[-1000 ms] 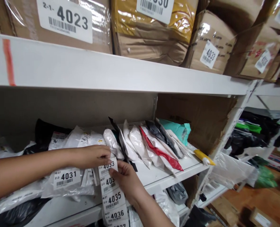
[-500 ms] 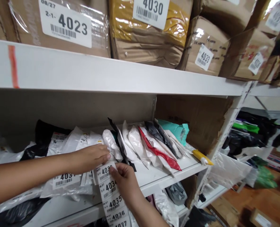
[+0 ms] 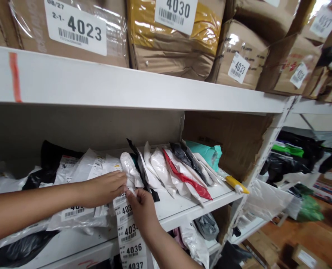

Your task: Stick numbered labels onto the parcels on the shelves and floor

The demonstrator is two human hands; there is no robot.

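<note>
A white strip of numbered barcode labels [image 3: 131,233] hangs down in front of the shelf edge. The thumb and fingers of my right hand [image 3: 144,209] pinch it near the top. My left hand [image 3: 105,188] meets it there, its fingers pressed together and bent at the strip's top edge; what lies under them is hidden. Behind the left fingers stands a small white plastic package [image 3: 131,170]. Below that wrist lies a clear-white plastic bag [image 3: 83,222] bearing a label partly covered by the arm.
White, black and red mailer bags [image 3: 183,173] lean in a row on the shelf [image 3: 177,209], with a teal bag [image 3: 206,151] behind. A yellow package [image 3: 237,184] lies at the right end. Labelled cartons [image 3: 174,52] fill the shelf above; its front beam [image 3: 126,87] runs overhead.
My right hand has moved slightly left and up, closer to my left fingertips. The strip's upper part has tilted, and more of its top label is covered. The view has shifted slightly.
</note>
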